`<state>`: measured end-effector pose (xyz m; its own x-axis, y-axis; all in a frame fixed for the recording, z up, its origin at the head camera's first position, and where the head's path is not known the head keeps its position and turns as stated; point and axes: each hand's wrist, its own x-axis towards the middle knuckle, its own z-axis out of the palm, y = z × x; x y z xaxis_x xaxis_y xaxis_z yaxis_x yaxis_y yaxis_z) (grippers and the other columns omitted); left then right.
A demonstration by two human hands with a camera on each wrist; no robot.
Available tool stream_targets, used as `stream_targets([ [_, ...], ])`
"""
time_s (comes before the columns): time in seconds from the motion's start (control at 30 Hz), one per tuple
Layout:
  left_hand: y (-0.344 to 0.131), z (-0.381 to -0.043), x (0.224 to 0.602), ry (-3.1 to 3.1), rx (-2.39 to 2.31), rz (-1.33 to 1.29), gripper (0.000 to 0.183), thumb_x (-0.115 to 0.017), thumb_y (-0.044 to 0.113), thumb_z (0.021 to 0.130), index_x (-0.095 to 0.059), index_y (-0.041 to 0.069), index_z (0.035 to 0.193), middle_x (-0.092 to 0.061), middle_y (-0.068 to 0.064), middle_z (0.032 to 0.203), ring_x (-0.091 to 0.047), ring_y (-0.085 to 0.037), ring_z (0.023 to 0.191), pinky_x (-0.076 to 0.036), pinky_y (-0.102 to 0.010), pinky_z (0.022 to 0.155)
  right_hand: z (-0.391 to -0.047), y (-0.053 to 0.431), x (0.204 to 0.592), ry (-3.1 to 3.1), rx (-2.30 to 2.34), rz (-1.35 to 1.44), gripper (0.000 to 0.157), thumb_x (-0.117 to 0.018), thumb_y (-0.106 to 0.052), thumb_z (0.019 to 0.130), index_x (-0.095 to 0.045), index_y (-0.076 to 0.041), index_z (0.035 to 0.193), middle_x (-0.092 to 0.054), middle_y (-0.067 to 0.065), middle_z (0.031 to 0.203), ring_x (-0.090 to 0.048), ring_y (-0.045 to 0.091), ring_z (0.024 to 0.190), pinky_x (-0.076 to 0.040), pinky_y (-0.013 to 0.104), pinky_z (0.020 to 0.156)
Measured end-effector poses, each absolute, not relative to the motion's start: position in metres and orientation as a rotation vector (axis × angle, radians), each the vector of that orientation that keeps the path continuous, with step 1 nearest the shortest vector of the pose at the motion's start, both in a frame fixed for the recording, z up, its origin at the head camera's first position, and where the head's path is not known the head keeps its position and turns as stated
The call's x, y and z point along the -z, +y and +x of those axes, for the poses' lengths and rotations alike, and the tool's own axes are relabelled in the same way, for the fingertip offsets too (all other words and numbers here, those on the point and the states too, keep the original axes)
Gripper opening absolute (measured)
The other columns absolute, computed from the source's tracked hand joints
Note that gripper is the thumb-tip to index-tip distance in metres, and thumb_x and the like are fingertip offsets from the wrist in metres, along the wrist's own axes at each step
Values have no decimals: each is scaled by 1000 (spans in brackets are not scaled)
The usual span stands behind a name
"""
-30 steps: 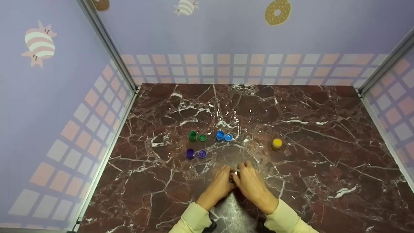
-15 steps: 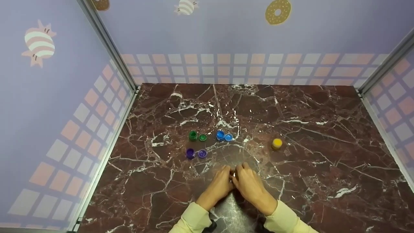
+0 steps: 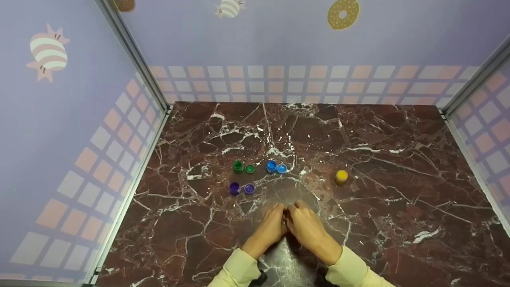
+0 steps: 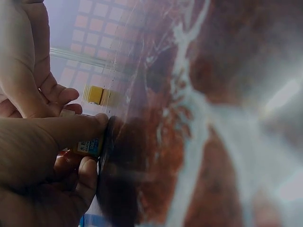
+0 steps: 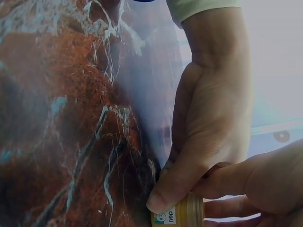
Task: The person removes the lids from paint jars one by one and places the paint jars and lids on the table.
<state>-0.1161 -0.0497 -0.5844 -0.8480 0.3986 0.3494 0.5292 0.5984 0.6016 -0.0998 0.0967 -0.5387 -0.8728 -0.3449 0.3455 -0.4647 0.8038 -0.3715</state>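
Observation:
Both hands meet low in the middle of the head view, around a small paint jar that they mostly hide there. My left hand (image 3: 271,225) grips the body of this paint jar (image 4: 90,146), its thumb along the label. In the right wrist view the jar (image 5: 182,213) shows a yellowish-brown colour and a "deli" label, lying close to the tabletop. My right hand (image 3: 306,227) has curled fingers around the jar's top end, beside the left thumb. A yellow paint jar (image 3: 341,177) stands apart to the right.
Left of centre stand an uncapped green paint jar (image 3: 238,166) and purple jar (image 3: 234,188), each with its lid beside it. An uncapped blue jar (image 3: 271,166) touches its lid (image 3: 281,168). Panels enclose the marbled table (image 3: 398,167) at the back and sides.
My right hand has turned slightly and shifted left, closer to the left hand. The pale spot between the hands is now hidden. My left hand and the other jars stay put.

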Motion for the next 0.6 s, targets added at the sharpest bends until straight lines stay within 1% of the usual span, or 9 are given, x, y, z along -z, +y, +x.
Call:
stream_targets([
  [0.07,-50,-116,583,-2663,1087,-765,28,-76,-2,72,-59,4,93,-57,-4,84,-57,-18,75,-50,-38,67,-100,97,539,-2724,-662,640,17,-78,4,77,-63,1,84,-56,12,84,-62,33,74,-55,47,63],
  [0.1,-49,-116,582,-2678,1101,-757,28,-76,-2,72,-59,3,93,-57,-4,84,-57,-19,75,-51,-35,69,-100,97,539,-2723,-664,647,17,-78,5,77,-63,1,84,-56,12,85,-62,33,75,-55,47,63],
  [0.2,-49,-115,580,-2722,1118,-739,27,-76,-3,73,-58,4,92,-55,-2,85,-55,-17,76,-50,-34,71,-101,97,539,-2724,-672,669,19,-78,6,75,-63,1,85,-56,11,86,-61,33,77,-55,47,65],
  [0.43,-49,-115,579,-2763,1089,-722,28,-77,-1,72,-57,5,92,-55,-2,85,-57,-21,78,-50,-38,73,-101,98,538,-2718,-680,706,23,-78,9,71,-64,2,88,-59,13,89,-61,33,81,-56,47,71],
  [0.6,-49,-115,580,-2762,1078,-728,30,-75,-2,70,-57,4,93,-55,-3,86,-58,-22,79,-50,-39,74,-101,99,539,-2686,-668,731,23,-78,9,71,-65,2,89,-59,12,88,-61,32,81,-56,46,71],
])
